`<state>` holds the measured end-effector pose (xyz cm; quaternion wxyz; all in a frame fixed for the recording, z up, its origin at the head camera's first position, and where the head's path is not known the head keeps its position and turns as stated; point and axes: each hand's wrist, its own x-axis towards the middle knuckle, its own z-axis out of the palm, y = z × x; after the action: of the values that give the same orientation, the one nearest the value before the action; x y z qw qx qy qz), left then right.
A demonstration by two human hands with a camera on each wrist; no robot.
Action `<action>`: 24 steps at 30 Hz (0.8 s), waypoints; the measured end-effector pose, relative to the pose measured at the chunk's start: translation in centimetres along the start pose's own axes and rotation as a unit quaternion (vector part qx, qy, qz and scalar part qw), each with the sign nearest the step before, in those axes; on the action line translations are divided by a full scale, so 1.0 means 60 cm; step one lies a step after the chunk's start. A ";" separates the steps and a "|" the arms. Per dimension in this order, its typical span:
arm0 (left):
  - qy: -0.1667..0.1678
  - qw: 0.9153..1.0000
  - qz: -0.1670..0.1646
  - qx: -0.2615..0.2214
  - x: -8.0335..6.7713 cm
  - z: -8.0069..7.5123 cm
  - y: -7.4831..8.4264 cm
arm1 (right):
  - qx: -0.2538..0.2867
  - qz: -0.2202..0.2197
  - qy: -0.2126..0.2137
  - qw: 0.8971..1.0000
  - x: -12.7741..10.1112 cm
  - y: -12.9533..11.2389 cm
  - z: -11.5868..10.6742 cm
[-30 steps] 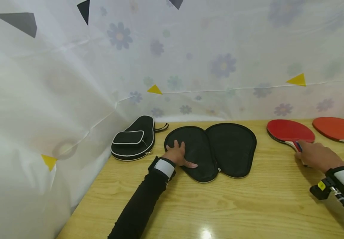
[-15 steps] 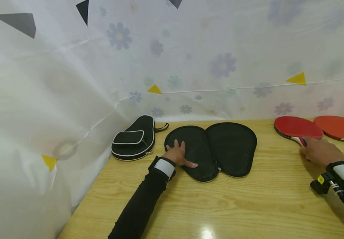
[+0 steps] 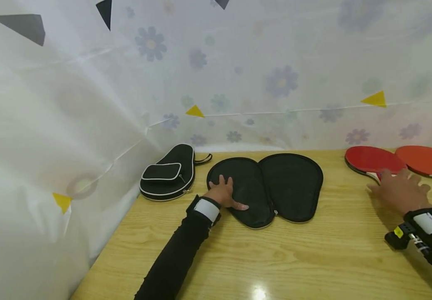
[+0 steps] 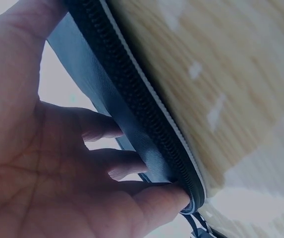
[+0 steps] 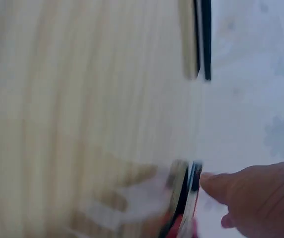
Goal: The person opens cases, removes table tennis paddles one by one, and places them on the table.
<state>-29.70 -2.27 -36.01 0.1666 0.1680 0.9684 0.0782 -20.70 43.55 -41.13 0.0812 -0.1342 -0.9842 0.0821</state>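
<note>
My left hand [image 3: 220, 195] rests with spread fingers on the left half of an unfolded black paddle case [image 3: 292, 187]. In the left wrist view, its fingers [image 4: 156, 201] lie along the case's zippered edge. My right hand [image 3: 403, 191] hovers with loosened, spread fingers over the handle of a red table tennis paddle [image 3: 373, 158], hiding most of that handle. The right wrist view is blurred, with the thumb [image 5: 226, 188] right beside the paddle's handle [image 5: 179, 198]. An orange-red table tennis paddle [image 3: 426, 159] lies just right of the red one, overlapping it in the head view.
A closed black paddle case with white piping [image 3: 167, 175], a small pocket and a wrist strap lies at the left back of the wooden table [image 3: 276, 258]. White sheeting with flower prints [image 3: 238, 83] rises behind the table and along its left side.
The red paddle has slid right and slightly back, up against the orange-red one. My right hand has since loosened its grip and spread its fingers. The left hand stays in place.
</note>
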 end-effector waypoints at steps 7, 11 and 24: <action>0.012 1.000 0.000 -0.004 -0.005 0.000 -0.004 | 0.077 -0.208 -0.016 0.975 -0.030 -0.146 -0.023; 0.017 1.000 0.004 -0.013 -0.009 0.002 -0.005 | 0.139 -0.279 -0.083 0.947 -0.060 -0.220 -0.024; 0.058 0.995 -0.003 -0.086 -0.005 0.003 -0.008 | 0.136 -0.321 -0.138 0.927 -0.084 -0.259 -0.003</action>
<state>-29.53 -2.82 -36.17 0.1240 0.1458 0.9666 0.1705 -19.77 27.41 -38.83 -0.0157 0.2143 -0.9554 0.2026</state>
